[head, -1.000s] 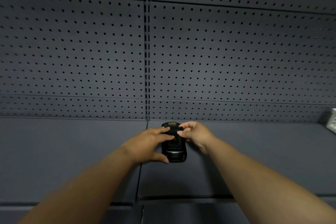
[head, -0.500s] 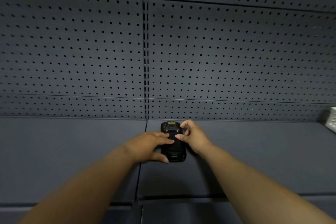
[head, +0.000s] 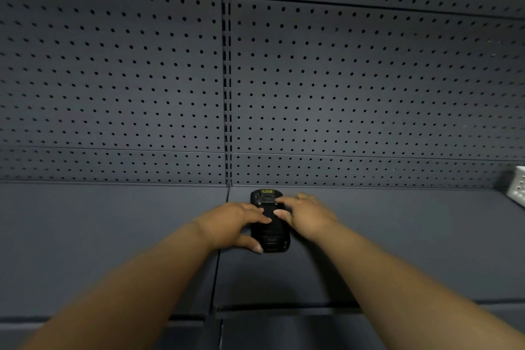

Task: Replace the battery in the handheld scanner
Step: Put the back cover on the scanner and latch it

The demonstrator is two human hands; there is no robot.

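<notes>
Head view: a black scanner [head: 270, 224] lies flat on a dark grey shelf [head: 397, 236], its long axis running away from the person, its far end close to the pegboard [head: 341, 79] that forms the back wall. A small yellow label shows at that far end, beside a small window; the near end is ribbed and rounded.

Left hand [head: 230, 224] reaches in from the left and rests on the scanner's left side. Its fingers [head: 262, 217] lie spread across the top of the body about midway along, and its thumb presses against the near left corner, so the hand spans the device loosely with the fingers apart, not curled round it.

Right hand [head: 306, 214] comes in from the right and covers the scanner's right edge. Two of its fingertips [head: 279, 212] touch the top surface, one near the small window and one just below it, almost meeting the left fingertips. Its fingers are bent and fairly close together; whether the thumb grips the far side I cannot tell, as the hand hides it.

Both forearms stretch out bare from the bottom corners.

The shelf is made of two panels that meet at a seam just left of the scanner, in line with the slotted upright in the pegboard. At the right edge, a pale perforated object [head: 518, 187] sits on the shelf, well apart from the hands and cut off by the frame.
</notes>
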